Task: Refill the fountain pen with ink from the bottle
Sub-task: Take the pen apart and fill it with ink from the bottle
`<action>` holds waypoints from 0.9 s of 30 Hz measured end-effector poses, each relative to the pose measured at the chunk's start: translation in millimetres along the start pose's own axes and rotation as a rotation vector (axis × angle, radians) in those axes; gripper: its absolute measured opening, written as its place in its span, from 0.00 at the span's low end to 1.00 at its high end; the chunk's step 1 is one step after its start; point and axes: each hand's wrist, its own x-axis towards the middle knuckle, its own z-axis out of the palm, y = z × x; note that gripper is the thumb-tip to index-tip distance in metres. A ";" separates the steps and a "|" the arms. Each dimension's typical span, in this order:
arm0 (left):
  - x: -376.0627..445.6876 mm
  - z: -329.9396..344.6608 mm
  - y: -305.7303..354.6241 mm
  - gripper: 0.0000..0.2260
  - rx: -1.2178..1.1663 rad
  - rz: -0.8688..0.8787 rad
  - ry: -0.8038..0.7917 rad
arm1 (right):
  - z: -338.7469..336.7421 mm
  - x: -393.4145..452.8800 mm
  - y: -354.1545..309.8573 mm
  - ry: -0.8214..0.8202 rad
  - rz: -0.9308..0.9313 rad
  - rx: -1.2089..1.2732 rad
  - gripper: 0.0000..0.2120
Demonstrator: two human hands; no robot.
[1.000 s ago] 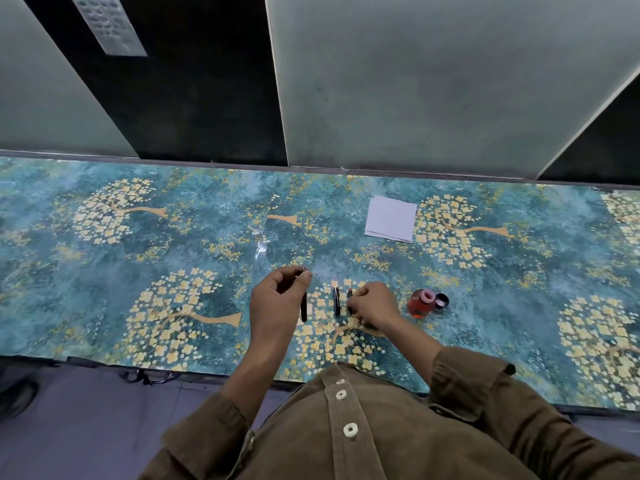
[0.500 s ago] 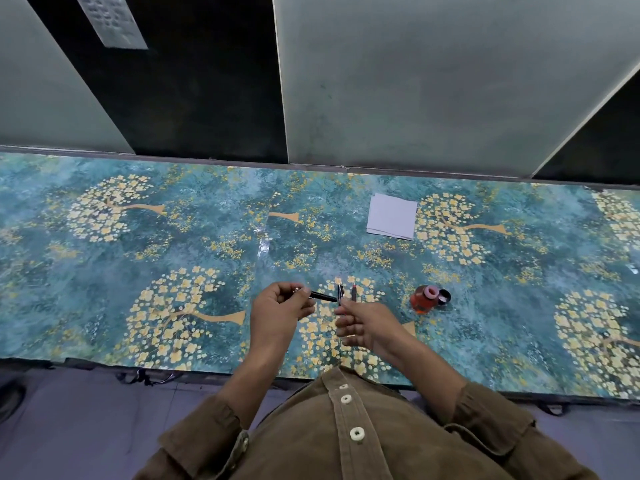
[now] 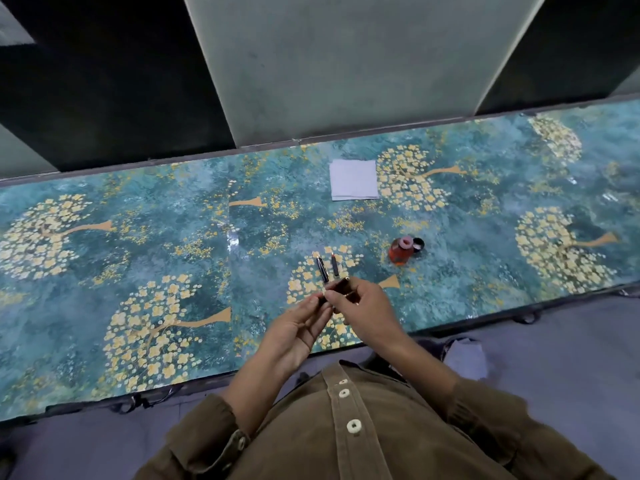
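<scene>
both hands pinch a dark pen part (image 3: 337,287), left hand (image 3: 298,329) at its near end, right hand (image 3: 363,306) around its middle. two more pen pieces (image 3: 328,268) lie just beyond the fingers. the ink bottle (image 3: 401,251) stands uncapped beyond the right hand, so filling seems not yet done.

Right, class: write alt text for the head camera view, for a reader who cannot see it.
Both hands, left hand and right hand, hold a dark pen part together above a teal floral table. Two more pen pieces, an open red ink bottle and white paper lie beyond.
</scene>
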 end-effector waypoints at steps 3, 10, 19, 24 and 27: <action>1.0 2.6 0.6 0.09 -0.025 -0.031 -0.044 | -5.6 -6.3 -8.9 0.030 -0.054 -0.055 0.08; 2.3 14.2 4.0 0.09 -0.034 -0.030 -0.046 | -16.7 -0.7 -20.4 0.049 -0.091 -0.091 0.06; 6.9 29.6 6.7 0.04 -0.063 -0.002 0.014 | -32.0 23.7 -25.6 0.009 -0.110 -0.039 0.08; 13.5 29.2 6.4 0.03 -0.035 0.054 0.102 | -44.6 45.3 -12.6 0.068 0.044 0.157 0.10; 15.6 23.7 6.7 0.03 -0.064 0.099 0.164 | -46.6 67.7 3.1 -0.037 0.230 0.064 0.07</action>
